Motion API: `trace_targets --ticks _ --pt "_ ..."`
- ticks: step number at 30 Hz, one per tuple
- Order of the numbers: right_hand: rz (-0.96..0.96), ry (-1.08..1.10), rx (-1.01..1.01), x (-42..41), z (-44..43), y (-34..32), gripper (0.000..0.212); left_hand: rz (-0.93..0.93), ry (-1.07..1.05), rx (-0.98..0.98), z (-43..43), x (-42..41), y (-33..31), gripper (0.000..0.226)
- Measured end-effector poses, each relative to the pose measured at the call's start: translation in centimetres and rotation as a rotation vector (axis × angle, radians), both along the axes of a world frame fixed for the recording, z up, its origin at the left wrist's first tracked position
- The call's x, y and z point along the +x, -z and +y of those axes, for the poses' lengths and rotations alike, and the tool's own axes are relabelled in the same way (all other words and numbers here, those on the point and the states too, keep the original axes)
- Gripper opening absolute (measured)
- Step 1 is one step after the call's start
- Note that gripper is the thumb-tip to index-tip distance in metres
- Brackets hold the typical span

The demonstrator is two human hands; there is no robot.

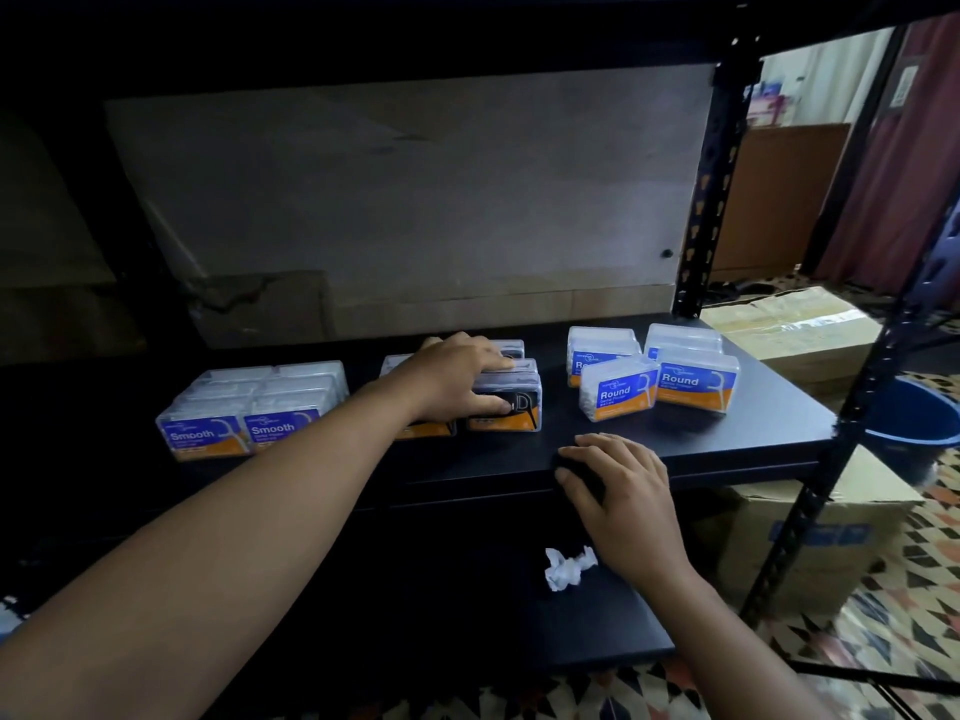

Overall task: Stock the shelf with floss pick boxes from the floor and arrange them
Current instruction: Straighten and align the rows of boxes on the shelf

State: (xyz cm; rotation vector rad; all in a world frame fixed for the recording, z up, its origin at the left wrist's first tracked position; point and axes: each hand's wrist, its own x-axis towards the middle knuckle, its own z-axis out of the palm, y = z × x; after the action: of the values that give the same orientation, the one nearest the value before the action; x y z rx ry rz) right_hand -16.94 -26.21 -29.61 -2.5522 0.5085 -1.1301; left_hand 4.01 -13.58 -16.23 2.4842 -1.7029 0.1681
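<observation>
1. Matte black shelf board of a metal rack fills the head view. A perforated upright post stands at its back right corner and a pale panel behind.
2. Three groups of floss pick boxes stand on the board, all clear rectangular plastic cases.
   - Left: "Smooth" boxes, with two blue-and-orange labels facing front. More clear lids sit behind; their number is unclear.
   - Right: four "Round" boxes, two in front and two behind.
   - Middle: dark-filled boxes, at least three, partly hidden by the arm.
3. The left hand grips the front dark box, with the thumb on its front face and the fingers curled over the lid.
4. The right hand lies palm down at the board's front edge, fingers bent over something dark. I cannot tell whether it holds anything.
5. A bare strip runs along the front edge, and a gap separates the middle group from the Round group. The rightmost Round box stands near the right edge.
6. A crumpled white scrap lies on the lower shelf.
7. Right of the rack are two cardboard cartons, a blue bucket and patterned flooring.
</observation>
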Motion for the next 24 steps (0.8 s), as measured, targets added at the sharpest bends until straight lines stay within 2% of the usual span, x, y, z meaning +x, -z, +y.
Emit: trace_targets --ticks 8,24 --pt "-0.004 -0.001 -0.005 0.07 0.15 0.06 0.031 0.009 -0.035 -0.061 0.07 -0.10 0.24 0.065" --pt "-0.008 0.001 -0.014 0.05 0.20 0.09 0.030 0.019 -0.051 -0.057 0.98 0.31 0.19 0.064"
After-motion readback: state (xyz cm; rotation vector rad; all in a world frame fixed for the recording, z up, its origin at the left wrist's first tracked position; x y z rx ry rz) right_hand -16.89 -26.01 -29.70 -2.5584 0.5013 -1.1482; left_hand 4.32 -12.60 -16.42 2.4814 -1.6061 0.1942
